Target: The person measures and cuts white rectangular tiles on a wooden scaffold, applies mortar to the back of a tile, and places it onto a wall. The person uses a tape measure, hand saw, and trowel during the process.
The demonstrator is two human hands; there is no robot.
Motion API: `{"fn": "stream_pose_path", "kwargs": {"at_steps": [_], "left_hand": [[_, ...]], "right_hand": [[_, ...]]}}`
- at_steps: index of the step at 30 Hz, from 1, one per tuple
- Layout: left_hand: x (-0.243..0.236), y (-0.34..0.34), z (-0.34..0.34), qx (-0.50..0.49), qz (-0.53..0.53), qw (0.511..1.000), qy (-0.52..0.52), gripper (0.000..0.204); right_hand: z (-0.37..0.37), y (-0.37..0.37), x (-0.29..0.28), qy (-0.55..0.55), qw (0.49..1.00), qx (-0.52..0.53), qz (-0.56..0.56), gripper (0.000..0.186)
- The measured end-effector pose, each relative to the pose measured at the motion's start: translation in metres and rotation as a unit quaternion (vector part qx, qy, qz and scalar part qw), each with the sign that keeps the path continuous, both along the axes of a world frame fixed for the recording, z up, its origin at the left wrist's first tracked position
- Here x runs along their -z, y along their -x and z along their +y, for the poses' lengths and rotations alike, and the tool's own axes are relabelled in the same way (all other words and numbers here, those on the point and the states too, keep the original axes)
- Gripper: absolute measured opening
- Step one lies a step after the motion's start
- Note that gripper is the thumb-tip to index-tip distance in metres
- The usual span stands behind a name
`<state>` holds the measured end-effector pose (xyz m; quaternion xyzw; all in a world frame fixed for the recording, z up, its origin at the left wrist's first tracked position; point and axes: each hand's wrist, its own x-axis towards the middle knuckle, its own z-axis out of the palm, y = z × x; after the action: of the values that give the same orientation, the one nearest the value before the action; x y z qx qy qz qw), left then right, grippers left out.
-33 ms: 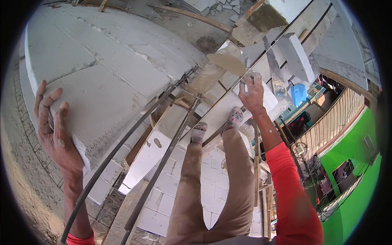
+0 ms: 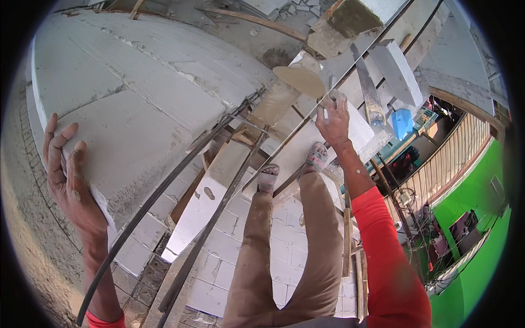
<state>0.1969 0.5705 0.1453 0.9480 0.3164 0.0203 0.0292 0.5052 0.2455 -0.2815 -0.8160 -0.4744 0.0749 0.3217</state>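
Observation:
My left hand (image 2: pixel 71 180) rests against the end of a pale block wall (image 2: pixel 131 131), fingers spread and thumb on its face. Out over the planks, my right hand (image 2: pixel 334 120) has its fingers curled beside a thin straight edge running diagonally. Its fingertips are bent together, and what they hold, if anything, cannot be made out. Just beyond those fingers lies a beige oval piece (image 2: pixel 299 81). A handsaw (image 2: pixel 367 85) lies on the planks to the right, next to a pale block (image 2: pixel 395 71) and a blue object (image 2: pixel 401 123).
My feet stand on a pale plank (image 2: pixel 292 158) high above a lower block surface (image 2: pixel 219 273). Dark metal bars (image 2: pixel 164 186) cross between me and the wall. A large block (image 2: pixel 358 16) sits at the far end. Cables and a green wall (image 2: pixel 465 191) are at right.
My right hand has shifted slightly left and nearer, its fingers still curled. My left hand keeps its place on the wall end. The whole view has turned a little.

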Motion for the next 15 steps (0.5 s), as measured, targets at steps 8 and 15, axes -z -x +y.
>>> {"fn": "stream_pose_path", "kwargs": {"at_steps": [8,15], "left_hand": [[-0.006,-0.004,0.005,0.027,0.032,0.999,0.004,0.043],[-0.005,0.002,0.017,-0.12,-0.021,0.992,0.044,0.043]], "right_hand": [[0.03,0.028,0.088,-0.098,0.985,0.138,-0.031,0.057],[-0.081,0.071,0.088,-0.026,0.98,0.194,0.014,0.056]]}}
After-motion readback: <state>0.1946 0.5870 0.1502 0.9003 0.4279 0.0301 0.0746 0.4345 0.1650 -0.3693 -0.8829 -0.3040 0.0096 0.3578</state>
